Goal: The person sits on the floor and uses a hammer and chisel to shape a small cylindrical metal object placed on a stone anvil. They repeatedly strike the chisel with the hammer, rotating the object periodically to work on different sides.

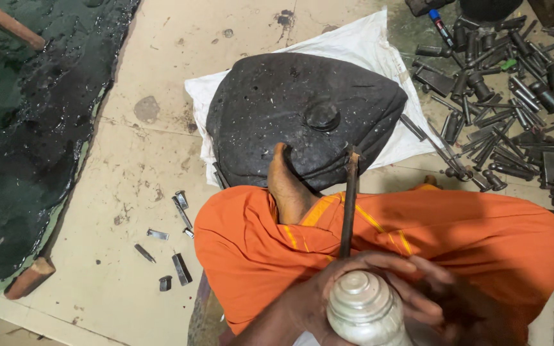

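My left hand (318,291) and my right hand (440,301) meet at the bottom of the view, both wrapped around a silvery, stepped, dome-shaped metal piece (363,307). A thin dark rod (349,205) rises from under the fingers of my left hand and leans toward a black pitch-like mound (302,109). I cannot tell which hand grips the rod. I sit cross-legged in orange cloth (482,237), with one bare foot (288,186) resting on the mound's near edge. The mound has a round knob (322,116) on top.
The mound lies on a white sack (360,45) on a stained floor. Several dark punches and chisels (514,96) are heaped at the right. A few small metal bits (173,256) lie at the left. A black tarry slab (40,128) fills the far left.
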